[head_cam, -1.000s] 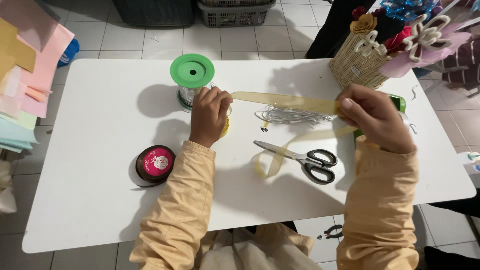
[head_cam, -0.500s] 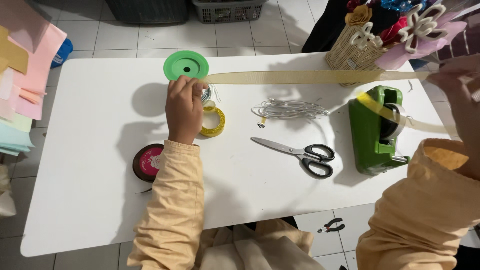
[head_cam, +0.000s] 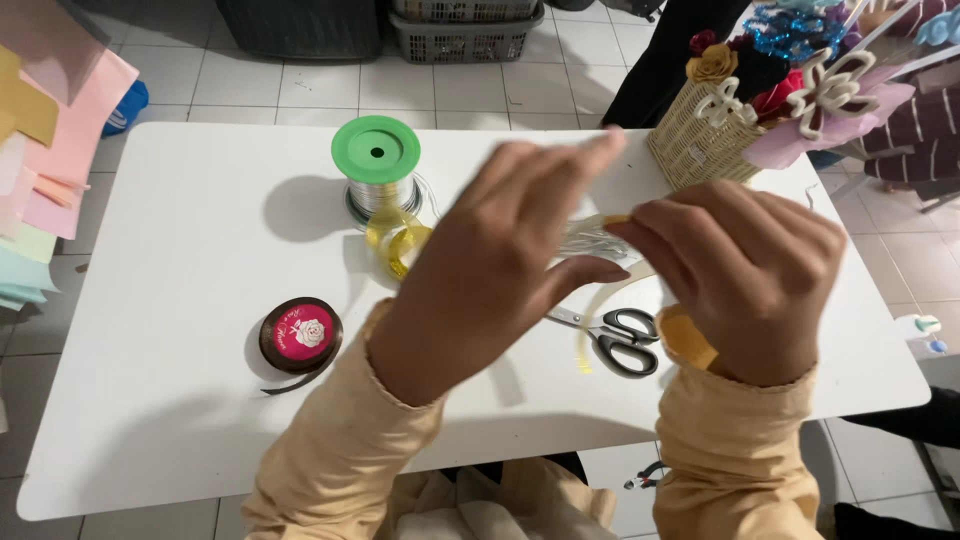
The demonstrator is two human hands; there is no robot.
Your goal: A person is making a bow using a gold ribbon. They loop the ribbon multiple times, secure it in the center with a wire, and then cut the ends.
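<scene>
Both hands are raised close to the camera above the white table [head_cam: 170, 430]. My right hand [head_cam: 745, 270] pinches a pale yellow ribbon [head_cam: 600, 310] that loops down toward the table. My left hand [head_cam: 500, 255] is next to it with fingers spread, its fingertips at the ribbon's end near the right thumb. A yellow ribbon roll [head_cam: 398, 245] lies beside a silver wire spool with a green cap [head_cam: 376, 160]. Black-handled scissors [head_cam: 618, 340] lie under the hands, partly hidden.
A dark ribbon roll with a red label [head_cam: 301, 335] lies at the table's left front. A wicker basket of paper flowers [head_cam: 760, 100] stands at the back right. Coloured paper sheets [head_cam: 45, 150] hang at the left. Crates [head_cam: 465, 25] sit on the tiled floor behind.
Both hands came together in front of the camera; the left hand left the yellow roll and rose. The stretched ribbon is now slack and looped. The green tape dispenser is hidden.
</scene>
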